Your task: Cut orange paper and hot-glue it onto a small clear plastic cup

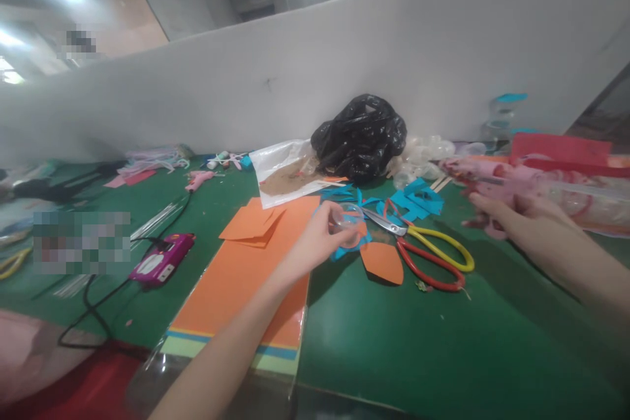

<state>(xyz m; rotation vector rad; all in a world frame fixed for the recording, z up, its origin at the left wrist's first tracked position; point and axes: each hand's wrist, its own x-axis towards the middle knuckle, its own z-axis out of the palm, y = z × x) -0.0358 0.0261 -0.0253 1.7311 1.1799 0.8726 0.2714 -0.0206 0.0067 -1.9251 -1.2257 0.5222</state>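
Observation:
My left hand [322, 236] is closed around a small clear plastic cup [352, 213] above the table, with blue paper below it. Out to the right, my right hand [522, 213] grips a pink glue gun [509, 187], blurred by motion. Between the hands lie scissors [426, 243] with one yellow and one red handle, their blades towards the cup. A cut orange paper piece [382, 262] rests just in front of the cup. Blue paper strips [418, 200] are scattered behind the scissors. Beneath my left forearm is a stack of orange paper sheets [216, 295] in a clear sleeve.
At the back sit a black plastic bag [361, 134], a white bag with brown material [283, 177] and clear plastic cups [426, 154]. On the left are another pink glue gun [199, 178], a purple box [165, 259] with black cable, and clear sticks [157, 220]. A grey partition [236, 92] stands behind.

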